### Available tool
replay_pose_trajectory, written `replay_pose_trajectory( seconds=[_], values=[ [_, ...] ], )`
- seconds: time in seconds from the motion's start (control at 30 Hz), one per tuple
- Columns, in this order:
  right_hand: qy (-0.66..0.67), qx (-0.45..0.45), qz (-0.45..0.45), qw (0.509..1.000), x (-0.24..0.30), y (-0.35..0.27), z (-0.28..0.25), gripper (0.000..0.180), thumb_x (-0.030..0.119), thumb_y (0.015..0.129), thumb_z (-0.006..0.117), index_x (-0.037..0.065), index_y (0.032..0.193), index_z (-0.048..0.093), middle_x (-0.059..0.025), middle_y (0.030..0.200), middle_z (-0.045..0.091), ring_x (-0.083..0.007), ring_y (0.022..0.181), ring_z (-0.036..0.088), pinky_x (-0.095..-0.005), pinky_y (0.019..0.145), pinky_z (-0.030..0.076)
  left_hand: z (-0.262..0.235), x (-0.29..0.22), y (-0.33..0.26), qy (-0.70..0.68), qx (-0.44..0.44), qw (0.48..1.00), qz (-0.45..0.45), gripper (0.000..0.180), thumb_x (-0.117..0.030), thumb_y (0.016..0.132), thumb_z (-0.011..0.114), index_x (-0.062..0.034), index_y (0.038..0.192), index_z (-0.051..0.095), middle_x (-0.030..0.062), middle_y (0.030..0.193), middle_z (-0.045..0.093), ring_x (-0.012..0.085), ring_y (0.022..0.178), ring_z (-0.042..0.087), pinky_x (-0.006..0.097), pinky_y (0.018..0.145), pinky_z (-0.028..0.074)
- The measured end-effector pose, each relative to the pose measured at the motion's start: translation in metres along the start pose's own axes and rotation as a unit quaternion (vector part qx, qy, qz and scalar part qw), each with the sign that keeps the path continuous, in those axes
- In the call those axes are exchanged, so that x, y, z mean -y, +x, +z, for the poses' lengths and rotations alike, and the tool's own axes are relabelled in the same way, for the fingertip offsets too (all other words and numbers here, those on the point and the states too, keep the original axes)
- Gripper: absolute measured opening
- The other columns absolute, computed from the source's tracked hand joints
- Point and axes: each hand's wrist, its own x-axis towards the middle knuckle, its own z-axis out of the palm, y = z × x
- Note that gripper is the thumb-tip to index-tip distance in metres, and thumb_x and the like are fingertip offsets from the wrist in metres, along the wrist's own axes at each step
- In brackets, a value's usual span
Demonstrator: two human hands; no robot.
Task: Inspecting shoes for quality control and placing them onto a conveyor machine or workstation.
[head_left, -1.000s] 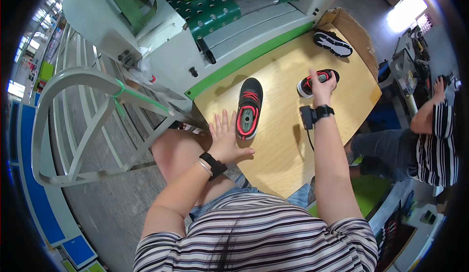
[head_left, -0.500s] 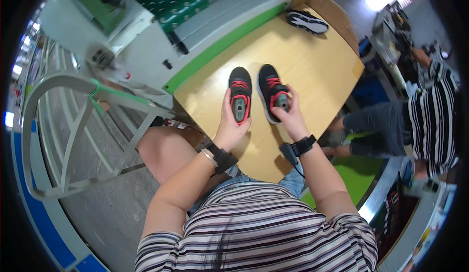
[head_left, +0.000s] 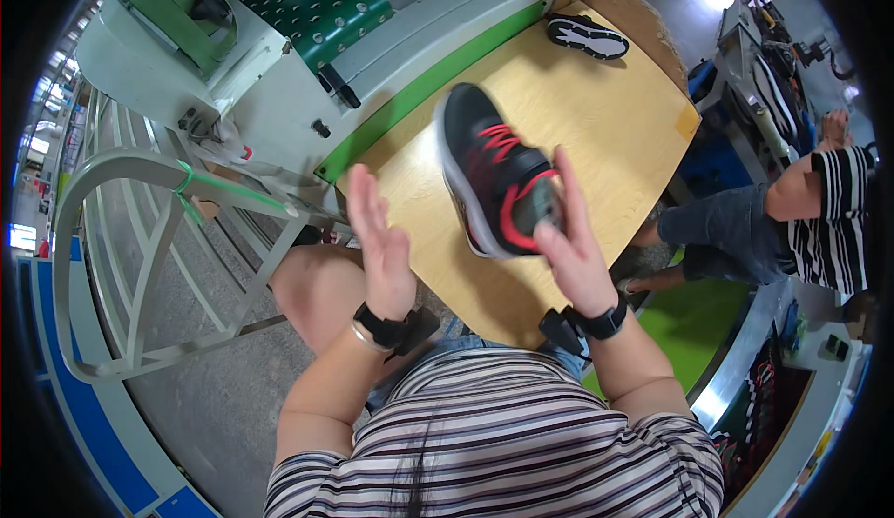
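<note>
The left hand [head_left: 384,255], wide and empty, is raised beside the near left edge of the desk [head_left: 596,136], while the right hand [head_left: 579,262] grips the heel end of a black shoe [head_left: 484,146] with red laces, held above the desk. Beyond, another dark shoe [head_left: 589,38] shows its white-patterned sole near a cardboard panel [head_left: 643,17].

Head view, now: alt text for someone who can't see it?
A person's right hand holds a black sneaker with red laces by the heel over a pale wooden tabletop; the open left hand is empty. At the far end, a black shoe lies tipped, its black-and-white sole showing.
</note>
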Motion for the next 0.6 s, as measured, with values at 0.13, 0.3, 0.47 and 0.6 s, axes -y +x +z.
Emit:
replay_pose_trajectory(
  seconds=[0.13,0.3,0.47,0.6],
  values=[
    [-0.231,0.057,-0.019,0.971,-0.016,-0.001,0.014,0.093,0.028,0.093,0.073,0.001,0.161,0.014,-0.0274,0.164,0.019,-0.0372,0.154,0.021,-0.0443,0.123,0.022,-0.008,-0.008,-0.014,0.215,0.085,0.973,0.003,0.101,-0.03,0.093,0.07,-0.0039,0.163,0.002,0.0209,0.169,0.003,0.0352,0.157,0.005,0.045,0.125,0.011],
    [-0.201,-0.003,0.045,0.978,-0.116,-0.001,0.027,0.089,0.016,0.09,0.075,0.002,0.159,0.02,-0.0295,0.158,0.029,-0.0409,0.149,0.03,-0.0443,0.121,0.028,-0.019,0.044,-0.036,0.279,0.034,0.955,-0.096,0.104,-0.012,0.081,0.076,0.0,0.16,0.01,0.0261,0.166,0.011,0.037,0.154,0.016,0.045,0.124,0.018],
    [-0.105,-0.082,0.047,0.99,-0.116,0.001,0.022,0.079,0.007,0.091,0.069,0.003,0.158,0.026,-0.0231,0.151,0.041,-0.0322,0.143,0.04,-0.0384,0.118,0.034,-0.005,0.046,-0.046,0.316,0.008,0.945,-0.086,0.104,-0.011,0.073,0.077,-0.0033,0.157,0.016,0.0312,0.16,0.009,0.0464,0.152,0.009,0.051,0.123,0.015],
    [0.082,-0.144,0.138,0.976,-0.073,0.02,-0.005,0.067,0.005,0.094,0.065,0.007,0.153,0.034,-0.0143,0.128,0.059,-0.0192,0.114,0.059,-0.0307,0.1,0.048,-0.004,0.002,0.001,-0.039,-0.068,0.968,-0.239,0.096,0.009,0.074,0.066,-0.0074,0.157,0.02,0.013,0.136,0.051,0.0218,0.116,0.058,0.035,0.094,0.053]
  ],
)
